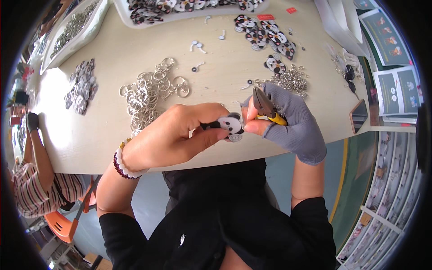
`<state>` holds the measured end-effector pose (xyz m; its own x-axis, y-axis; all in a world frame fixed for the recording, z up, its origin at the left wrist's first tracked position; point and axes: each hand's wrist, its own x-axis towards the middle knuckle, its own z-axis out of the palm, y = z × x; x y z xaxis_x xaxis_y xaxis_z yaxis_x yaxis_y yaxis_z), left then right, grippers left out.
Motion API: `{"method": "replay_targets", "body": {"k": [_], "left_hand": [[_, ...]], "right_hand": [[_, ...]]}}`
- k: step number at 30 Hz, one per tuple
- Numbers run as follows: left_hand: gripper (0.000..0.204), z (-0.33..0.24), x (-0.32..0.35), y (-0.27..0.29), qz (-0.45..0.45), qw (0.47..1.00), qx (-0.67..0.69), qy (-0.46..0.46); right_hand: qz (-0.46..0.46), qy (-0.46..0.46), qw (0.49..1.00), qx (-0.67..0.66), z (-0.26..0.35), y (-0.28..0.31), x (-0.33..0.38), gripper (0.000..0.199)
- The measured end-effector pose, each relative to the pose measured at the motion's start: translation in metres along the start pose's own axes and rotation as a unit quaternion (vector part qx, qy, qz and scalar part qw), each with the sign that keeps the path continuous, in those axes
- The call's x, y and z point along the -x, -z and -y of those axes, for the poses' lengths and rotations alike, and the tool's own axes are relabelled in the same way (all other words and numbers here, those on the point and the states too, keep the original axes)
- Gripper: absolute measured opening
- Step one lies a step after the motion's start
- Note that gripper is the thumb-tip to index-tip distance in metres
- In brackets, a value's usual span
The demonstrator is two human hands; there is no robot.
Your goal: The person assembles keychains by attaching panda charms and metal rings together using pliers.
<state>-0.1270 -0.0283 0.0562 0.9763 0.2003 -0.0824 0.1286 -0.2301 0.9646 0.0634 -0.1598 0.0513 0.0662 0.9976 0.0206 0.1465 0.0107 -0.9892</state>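
My left hand (166,135) is closed, pinching a flat panda charm (231,125) between thumb and fingers near the table's front edge. In a grey fingerless glove, my right hand (294,123) grips a pair of pliers (265,105) with yellow handles, their dark jaws pointing up and away. Its bare thumb and forefinger meet at the charm's right edge; any small part between them is too tiny to make out. Behind my left hand lies a heap of silver key rings (146,96). Just beyond the glove is a pile of small metal fittings (291,80).
More panda charms (258,36) lie at the far right, with another stack (82,87) at the left. White trays (122,17) stand along the back and left. A dark phone-like slab (358,116) rests at the right edge. A co-worker's arm (40,153) shows far left.
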Motion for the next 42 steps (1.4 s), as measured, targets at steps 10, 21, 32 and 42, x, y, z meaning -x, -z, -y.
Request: {"method": "replay_targets", "body": {"k": [10, 21, 32, 42], "left_hand": [[0.018, 0.041, 0.049, -0.043, -0.330, 0.917, -0.193, -0.114], [0.012, 0.052, 0.073, -0.043, -0.503, 0.864, 0.024, 0.009], [0.015, 0.053, 0.053, -0.050, -0.435, 0.896, -0.043, -0.074], [0.014, 0.044, 0.043, -0.059, -0.423, 0.900, -0.078, -0.075]], "right_hand": [[-0.095, 0.043, 0.995, 0.008, -0.023, -0.087, -0.012, 0.012], [-0.012, 0.080, 0.824, 0.560, -0.030, -0.076, -0.097, 0.026], [-0.024, -0.080, 0.996, -0.026, 0.008, -0.051, -0.045, 0.009], [0.007, -0.033, 0.995, -0.094, 0.017, -0.044, -0.034, 0.005]]}}
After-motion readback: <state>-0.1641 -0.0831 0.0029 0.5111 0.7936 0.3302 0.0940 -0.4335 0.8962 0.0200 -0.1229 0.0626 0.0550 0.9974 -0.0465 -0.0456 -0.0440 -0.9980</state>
